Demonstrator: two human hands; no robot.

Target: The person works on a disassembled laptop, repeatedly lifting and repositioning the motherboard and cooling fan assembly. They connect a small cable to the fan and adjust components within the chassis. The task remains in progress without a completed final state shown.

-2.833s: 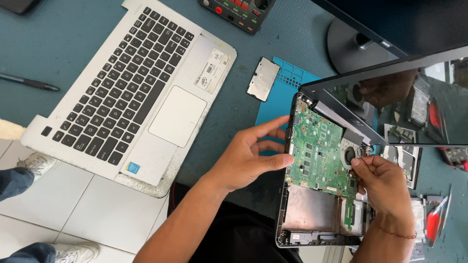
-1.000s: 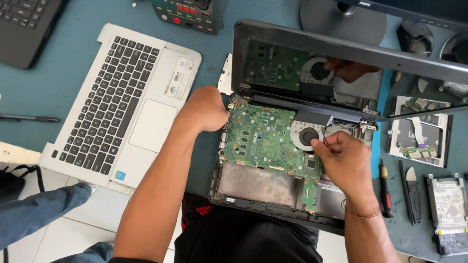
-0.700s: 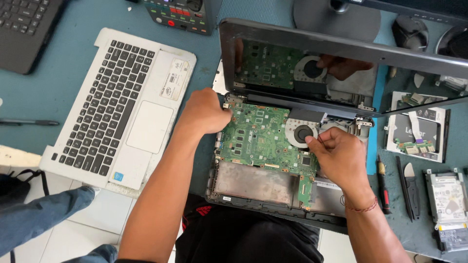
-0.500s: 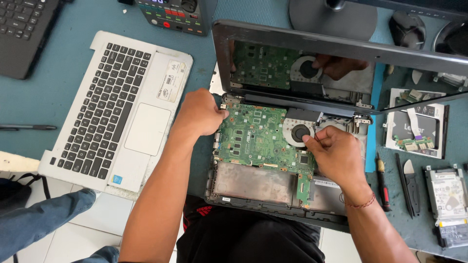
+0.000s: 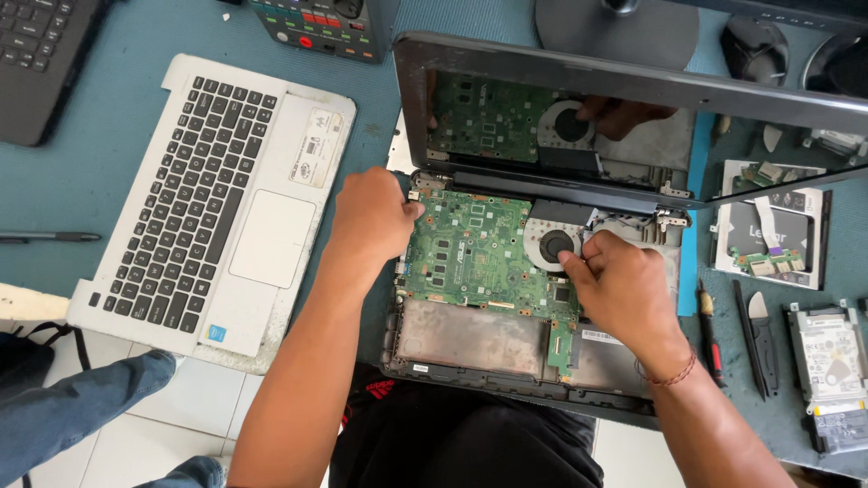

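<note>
From the head camera, looking straight down: the opened laptop base [image 5: 506,361] lies on the blue-green bench [image 5: 362,99], its green motherboard [image 5: 470,258] exposed and its dark screen [image 5: 633,117] tilted up behind. The left hand [image 5: 371,217] sits curled at the board's upper left corner, fingertips pressing the edge near the hinge. The right hand [image 5: 624,285] rests on the board's right side, fingers pinched together at the round cooling fan [image 5: 553,244]; what they grip I cannot tell. Beside the base on the left lies the detached white keyboard cover [image 5: 208,199]. To the right, well apart, lie a hard drive [image 5: 827,352] and a screwdriver [image 5: 710,321]
</note>
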